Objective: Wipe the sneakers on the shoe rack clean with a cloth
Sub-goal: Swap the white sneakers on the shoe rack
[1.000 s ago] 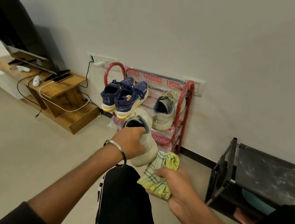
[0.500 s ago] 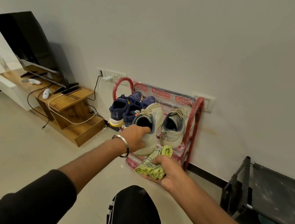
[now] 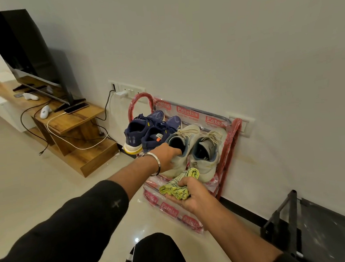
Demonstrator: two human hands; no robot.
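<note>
A red shoe rack [image 3: 229,147] wrapped in plastic stands against the wall. On its top shelf sit two navy sneakers [image 3: 147,132] at the left and two off-white sneakers beside them. My left hand [image 3: 166,155] grips the heel collar of the left off-white sneaker [image 3: 182,148], which rests on the shelf next to its pair [image 3: 207,155]. My right hand [image 3: 190,195] holds a bunched yellow-green cloth [image 3: 179,184] just in front of the rack, below the white sneakers.
A wooden TV unit [image 3: 72,126] with a TV, a phone and trailing cables stands to the left. A wall socket [image 3: 126,91] with a charger sits above the rack. A black frame [image 3: 288,223] stands at the right. My knee [image 3: 156,256] is at the bottom.
My left hand has carried the off-white sneaker forward from in front of me and set it on the rack's top shelf beside its pair. My right hand with the cloth followed toward the rack.
</note>
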